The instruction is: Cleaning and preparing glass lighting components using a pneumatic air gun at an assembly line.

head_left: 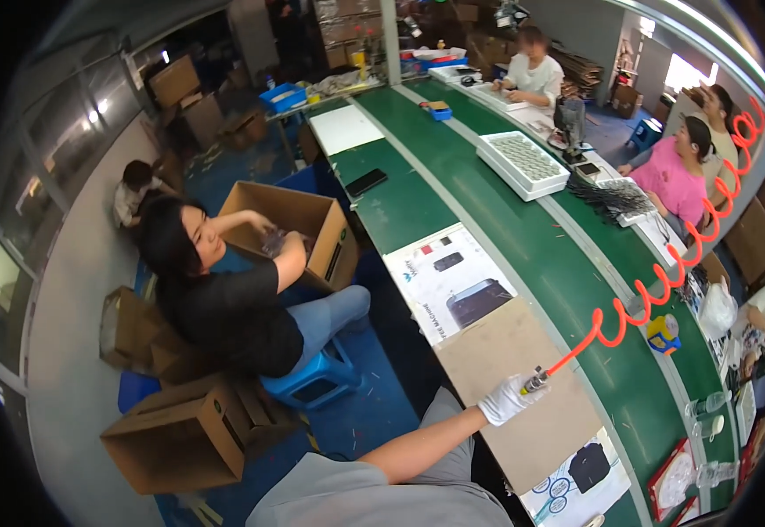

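My left hand (507, 401), in a white glove, comes in from the lower middle over a brown cardboard sheet (488, 356) on the bench. Its fingers are closed around the metal end fitting (534, 381) of a red coiled air hose (642, 303). From that fitting the hose stretches up to the far right. Whatever else the fitting joins onto is hidden in the glove. My right hand is out of the picture. A small whitish thing at the bottom edge is too cut off to name.
A green conveyor bench (523, 228) curves past, bearing a white tray of small parts (523, 165), a black phone (367, 183) and black cables (606, 198). Left, a co-worker (216, 281) sits on a blue stool (317, 379), hands in a cardboard box (334, 233). Others sit across the bench.
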